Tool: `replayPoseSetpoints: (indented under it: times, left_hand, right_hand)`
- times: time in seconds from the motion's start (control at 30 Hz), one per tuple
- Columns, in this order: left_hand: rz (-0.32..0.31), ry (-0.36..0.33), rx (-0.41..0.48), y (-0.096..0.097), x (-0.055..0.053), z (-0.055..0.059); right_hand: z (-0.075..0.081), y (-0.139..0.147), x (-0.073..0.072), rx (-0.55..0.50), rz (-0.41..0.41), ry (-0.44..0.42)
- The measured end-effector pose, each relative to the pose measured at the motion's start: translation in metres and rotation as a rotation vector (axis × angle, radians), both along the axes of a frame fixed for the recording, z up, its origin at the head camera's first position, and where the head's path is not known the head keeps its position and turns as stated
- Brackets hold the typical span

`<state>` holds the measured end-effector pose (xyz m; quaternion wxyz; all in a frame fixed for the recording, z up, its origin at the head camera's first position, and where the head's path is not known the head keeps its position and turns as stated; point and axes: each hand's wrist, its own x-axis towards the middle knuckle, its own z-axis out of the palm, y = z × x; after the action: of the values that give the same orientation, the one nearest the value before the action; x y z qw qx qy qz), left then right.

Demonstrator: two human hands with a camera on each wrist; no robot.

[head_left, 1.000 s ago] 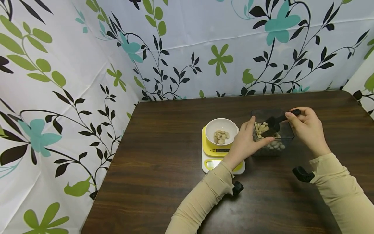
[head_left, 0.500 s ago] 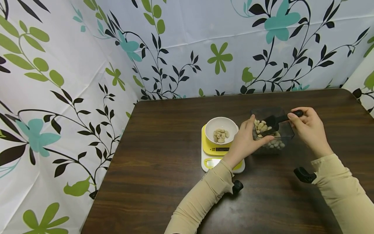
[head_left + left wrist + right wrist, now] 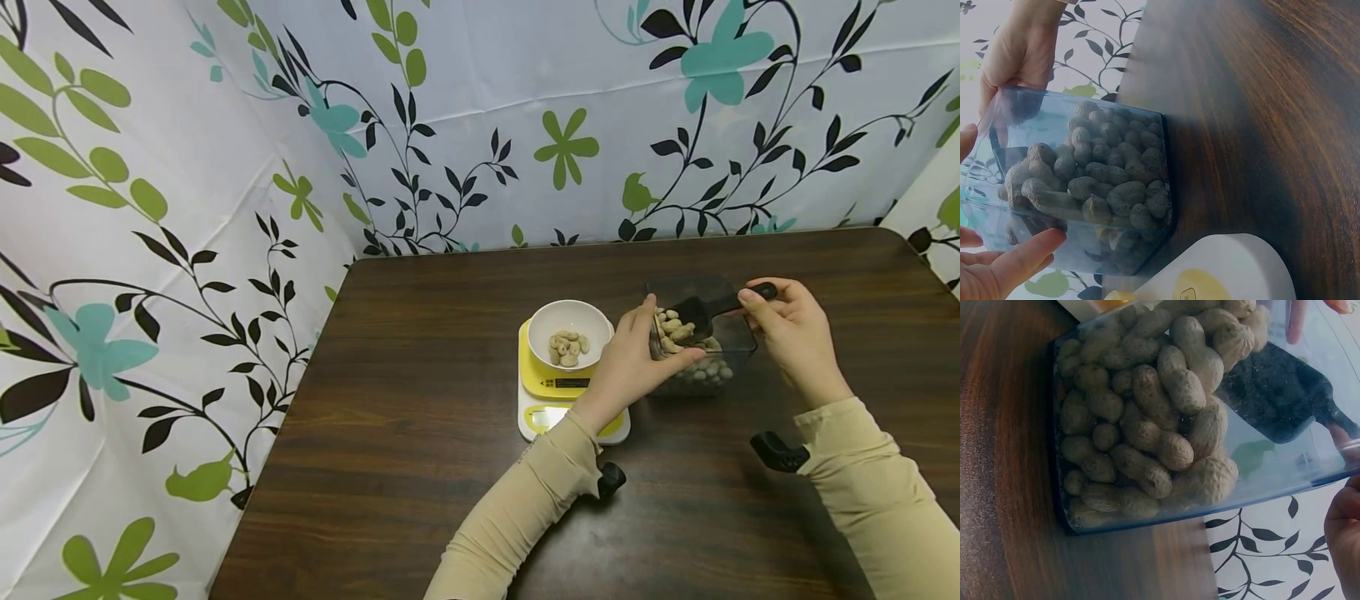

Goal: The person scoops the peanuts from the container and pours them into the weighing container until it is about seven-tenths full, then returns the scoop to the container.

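Observation:
A clear box-shaped container point(image 3: 742, 343) holds many unshelled peanuts point(image 3: 1147, 431) and stands on the table. My left hand point(image 3: 628, 360) grips its near left side, with the thumb across the front and the fingers along the left wall. A black scoop point(image 3: 696, 318) dips into the container, its blade partly among the peanuts. My right hand point(image 3: 798, 333) pinches the scoop's handle above the container's right rim. To the left, a white bowl point(image 3: 551, 318) with several peanuts sits on a yellow and white kitchen scale point(image 3: 536, 379). My left forearm hides part of the scale's lower right.
Everything stands on a dark brown wooden table point(image 3: 390, 400). A white curtain point(image 3: 480, 108) with leaf and flower prints hangs behind and at the left of it. Black wrist mounts point(image 3: 780, 452) stick out from both sleeves.
The scoop's blade has shifted slightly in the peanuts, and my right hand has moved a little with it. My left hand, the bowl and the scale look the same.

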<state>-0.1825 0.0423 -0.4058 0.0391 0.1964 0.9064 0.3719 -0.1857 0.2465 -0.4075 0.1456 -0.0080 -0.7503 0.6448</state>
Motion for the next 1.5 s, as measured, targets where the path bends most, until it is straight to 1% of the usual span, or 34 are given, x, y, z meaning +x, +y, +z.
replayPoseSetpoints:
  times: [0.07,0.1,0.13,0.2,0.3,0.43,0.53,0.63,0.77,0.9,1.1,1.37,1.5]
  left_hand:
    - [0.000,-0.002,0.000,0.000,0.000,0.000]
    - [0.000,-0.004,0.001,0.000,0.000,0.000]
    - [0.001,-0.004,0.001,0.000,0.000,0.000]
    - [0.001,-0.003,0.001,0.000,0.000,0.000]
    - [0.002,0.003,0.004,0.000,0.000,0.000]
    - [-0.004,0.002,0.010,-0.002,0.000,0.000]
    - [-0.009,0.000,0.012,-0.001,0.000,-0.001]
    - [-0.006,0.002,0.010,0.000,0.000,-0.002]
    - [0.001,-0.002,0.000,0.000,-0.001,-0.001]
    - [0.004,-0.003,-0.004,0.001,-0.001,0.000]
    - [0.004,-0.011,0.015,0.000,-0.002,0.000]
    - [0.006,0.003,-0.002,0.000,-0.003,-0.001]
    - [-0.001,0.003,-0.002,-0.001,-0.002,0.000]
  right_hand:
    - [0.000,0.000,0.000,-0.070,0.014,-0.002]
    - [0.000,0.000,0.000,-0.091,0.017,-0.003]
    - [0.000,0.000,0.001,-0.090,0.014,-0.007]
    - [-0.001,0.000,0.001,-0.141,0.029,-0.005]
    - [-0.002,0.000,0.003,-0.233,0.057,0.007]
    - [-0.001,0.000,0.005,-0.342,0.116,0.047]
    - [-0.001,-0.001,0.007,-0.369,0.133,0.067]
    - [0.000,-0.001,0.009,-0.377,0.124,0.059]
    - [0.002,-0.002,0.009,-0.444,0.121,0.038]
    - [0.002,-0.001,0.010,-0.521,0.125,0.037]
    - [0.002,0.000,0.009,-0.574,0.123,0.037]
    - [0.001,0.004,0.012,-0.631,0.091,0.035]
    - [-0.001,0.008,0.013,-0.710,0.087,0.027]
